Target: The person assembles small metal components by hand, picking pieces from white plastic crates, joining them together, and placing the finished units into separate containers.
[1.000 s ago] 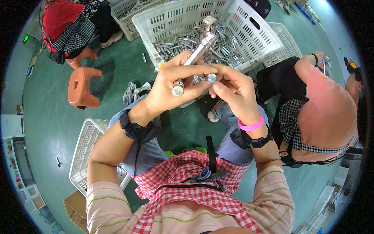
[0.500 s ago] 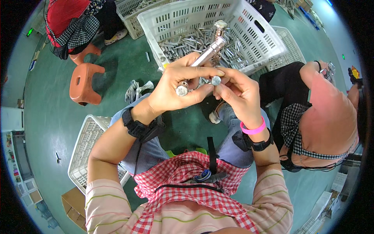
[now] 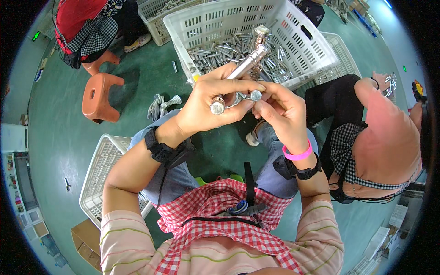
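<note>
Both my hands are raised together above my lap, at the near side of a crate full of metal bolts. My left hand point(image 3: 208, 98) is closed around several shiny silver bolts. One long bolt point(image 3: 247, 62) slants up and away from its fingers, and the round end of another bolt point(image 3: 217, 106) shows at the palm. Between the fingertips of both hands sits the round end of a bolt point(image 3: 255, 95). My right hand point(image 3: 282, 107) pinches at it with thumb and fingers; the rest of that bolt is mostly hidden.
The white slotted crate point(image 3: 316, 57) ahead holds many loose bolts point(image 3: 220, 52). Another white crate point(image 3: 98, 172) stands by my left side. An orange stool point(image 3: 98, 98) and grey-white gloves point(image 3: 162, 105) are on the green floor. A person point(image 3: 385, 137) sits close on the right, another point(image 3: 85, 27) far left.
My hands and the bolts have shifted very slightly to the right. The grip looks the same.
</note>
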A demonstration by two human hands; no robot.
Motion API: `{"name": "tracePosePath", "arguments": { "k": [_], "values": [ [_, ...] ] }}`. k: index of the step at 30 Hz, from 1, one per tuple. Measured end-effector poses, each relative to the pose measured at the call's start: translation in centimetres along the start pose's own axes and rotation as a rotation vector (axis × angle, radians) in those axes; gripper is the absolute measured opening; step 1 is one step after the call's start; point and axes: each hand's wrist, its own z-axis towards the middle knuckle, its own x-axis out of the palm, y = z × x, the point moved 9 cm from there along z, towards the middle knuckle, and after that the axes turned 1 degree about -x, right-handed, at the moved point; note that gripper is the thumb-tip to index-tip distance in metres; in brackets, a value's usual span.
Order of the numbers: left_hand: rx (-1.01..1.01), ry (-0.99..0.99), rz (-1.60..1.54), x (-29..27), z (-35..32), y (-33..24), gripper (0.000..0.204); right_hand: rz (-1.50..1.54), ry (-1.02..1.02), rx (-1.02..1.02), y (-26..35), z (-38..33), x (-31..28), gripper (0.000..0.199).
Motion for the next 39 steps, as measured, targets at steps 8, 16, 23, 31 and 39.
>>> {"name": "tracePosePath", "arguments": {
  "k": [8, 16, 23, 31, 39],
  "values": [
    [-0.071, 0.034, -0.044, 0.2, 0.0, -0.3, 0.033, 0.001, 0.002, 0.009, -0.1, 0.0, -0.2, 0.027],
    [0.006, 0.011, -0.006, 0.3, -0.1, 0.5, 0.029, -0.014, -0.007, -0.022, -0.1, 0.0, -0.2, 0.027],
    [0.087, -0.117, 0.082, -0.1, 0.2, -0.4, 0.027, 0.135, 0.022, 0.034, -0.4, 0.2, 0.3, 0.028],
    [0.164, -0.19, 0.188, -0.5, 0.1, -1.3, 0.03, 0.219, -0.024, 0.069, -0.8, 0.2, 0.2, 0.037],
    [0.261, -0.209, 0.286, -0.4, 0.0, -2.3, 0.033, 0.234, -0.035, 0.072, -0.9, 0.3, 0.3, 0.036]
  ]
}}
